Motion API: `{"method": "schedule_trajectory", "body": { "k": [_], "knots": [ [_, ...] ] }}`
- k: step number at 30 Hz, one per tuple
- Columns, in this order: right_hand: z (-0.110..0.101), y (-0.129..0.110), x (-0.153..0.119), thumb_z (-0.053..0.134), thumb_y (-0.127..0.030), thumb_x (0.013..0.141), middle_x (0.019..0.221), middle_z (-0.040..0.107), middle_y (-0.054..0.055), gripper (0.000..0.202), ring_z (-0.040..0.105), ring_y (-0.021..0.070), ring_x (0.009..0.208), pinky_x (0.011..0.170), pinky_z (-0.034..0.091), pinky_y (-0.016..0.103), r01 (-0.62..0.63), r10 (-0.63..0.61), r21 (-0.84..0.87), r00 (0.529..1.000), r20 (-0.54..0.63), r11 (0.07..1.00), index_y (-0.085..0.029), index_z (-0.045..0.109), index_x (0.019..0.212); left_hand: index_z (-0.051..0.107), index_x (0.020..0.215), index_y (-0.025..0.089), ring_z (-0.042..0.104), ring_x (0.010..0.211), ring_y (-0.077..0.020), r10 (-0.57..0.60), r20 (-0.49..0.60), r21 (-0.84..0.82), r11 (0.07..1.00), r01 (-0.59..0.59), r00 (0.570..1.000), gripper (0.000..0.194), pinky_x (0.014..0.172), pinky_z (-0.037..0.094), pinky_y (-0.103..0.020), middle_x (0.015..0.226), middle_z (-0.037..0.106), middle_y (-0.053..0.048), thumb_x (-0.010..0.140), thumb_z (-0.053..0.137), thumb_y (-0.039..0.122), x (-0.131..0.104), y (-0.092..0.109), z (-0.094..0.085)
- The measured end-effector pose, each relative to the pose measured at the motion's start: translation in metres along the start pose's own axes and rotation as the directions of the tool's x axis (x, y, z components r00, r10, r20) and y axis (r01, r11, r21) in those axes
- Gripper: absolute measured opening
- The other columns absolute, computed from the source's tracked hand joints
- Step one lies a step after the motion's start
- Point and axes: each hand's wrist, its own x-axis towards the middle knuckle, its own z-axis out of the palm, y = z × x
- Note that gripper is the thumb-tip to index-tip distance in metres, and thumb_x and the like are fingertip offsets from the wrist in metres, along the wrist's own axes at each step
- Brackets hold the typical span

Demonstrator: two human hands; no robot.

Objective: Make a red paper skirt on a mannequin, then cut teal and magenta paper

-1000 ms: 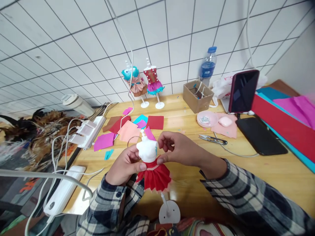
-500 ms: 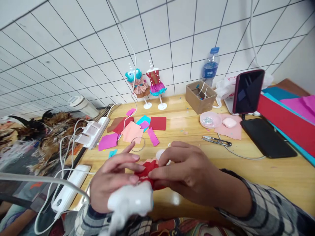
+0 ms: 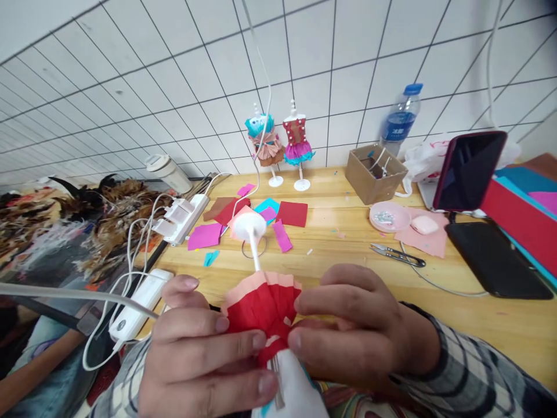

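A small white dress form lies tipped between my hands, its round base and thin stem pointing away from me. Around it fans a pleated red crepe-paper skirt with a peach edge. My left hand holds the form from the left, fingers laid across the skirt's waist. My right hand grips the skirt's right side between thumb and fingers. The form's white upper part comes toward me, with a thin silvery strip on it that I cannot identify.
Paper scraps lie beyond the form. Two dressed miniature forms stand by the wall. To the right are thread snips, a pink dish, a cardboard box, a bottle and phones. Power strips with cables sit left.
The dress form has turned, so its base and stem now point away in plain view and the skirt shows spread out. My left hand came nearer; the view shifted left.
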Motion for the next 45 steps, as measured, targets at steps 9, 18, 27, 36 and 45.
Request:
{"method": "schedule_trajectory", "body": {
  "k": [9, 18, 27, 36, 45],
  "knots": [
    [0.001, 0.002, 0.001, 0.053, -0.018, 0.095, 0.079, 0.070, 0.000, 0.017, 0.057, 0.0097, 0.062, 0.053, 0.041, 0.027, 0.004, -0.001, 0.102, 1.000, -0.029, 0.995, -0.016, 0.070, 0.095, 0.068, 0.068, 0.049, 0.053, 0.054, -0.0178, 0.671, 0.083, 0.336, 0.677, -0.655, 0.736, 0.022, 0.110, 0.031, -0.048, 0.049, 0.065, 0.011, 0.084, 0.063, 0.035, 0.036, 0.025, 0.010],
    [0.017, 0.001, -0.004, 0.057, -0.020, 0.093, 0.081, 0.067, 0.002, 0.016, 0.056, 0.0105, 0.068, 0.062, 0.043, 0.025, -0.298, 0.315, 0.231, 0.948, -0.042, 0.926, -0.019, 0.073, 0.097, 0.069, 0.086, 0.035, 0.060, 0.064, -0.0169, 0.452, -0.048, 0.238, 0.871, -0.429, 0.891, 0.005, 0.101, 0.038, -0.042, 0.064, 0.071, 0.006, 0.082, 0.066, 0.034, 0.027, -0.001, 0.026],
    [0.021, 0.027, -0.004, 0.072, -0.036, 0.077, 0.075, 0.062, 0.000, 0.022, 0.042, 0.0094, 0.057, 0.053, 0.036, 0.024, -0.864, 0.819, 0.415, 0.445, 0.362, 0.285, -0.021, 0.077, 0.092, 0.067, 0.085, 0.020, 0.062, 0.084, -0.0179, -0.332, -0.031, -0.323, 0.896, 0.305, 0.943, 0.024, 0.082, 0.046, -0.028, 0.083, 0.067, -0.001, 0.068, 0.082, 0.027, 0.057, 0.005, 0.061],
    [0.025, 0.048, -0.020, 0.075, -0.049, 0.070, 0.071, 0.065, 0.002, 0.038, 0.048, 0.0127, 0.060, 0.056, 0.036, 0.026, -0.900, 0.825, 0.436, 0.250, 0.507, 0.004, -0.018, 0.076, 0.093, 0.068, 0.090, 0.018, 0.061, 0.087, -0.0194, -0.435, 0.281, -0.393, 0.761, 0.516, 0.856, 0.032, 0.084, 0.047, -0.030, 0.086, 0.066, -0.004, 0.070, 0.080, 0.039, 0.079, -0.007, 0.065],
    [0.041, 0.063, -0.033, 0.072, -0.048, 0.073, 0.067, 0.062, -0.001, 0.037, 0.039, 0.0089, 0.056, 0.054, 0.027, 0.024, -0.915, 0.796, 0.397, 0.182, 0.577, -0.078, -0.016, 0.076, 0.091, 0.071, 0.105, 0.017, 0.065, 0.073, -0.0156, -0.495, 0.446, -0.478, 0.573, 0.666, 0.746, 0.041, 0.078, 0.050, -0.028, 0.079, 0.073, -0.003, 0.070, 0.081, 0.038, 0.082, -0.032, 0.074]
  ]
}}
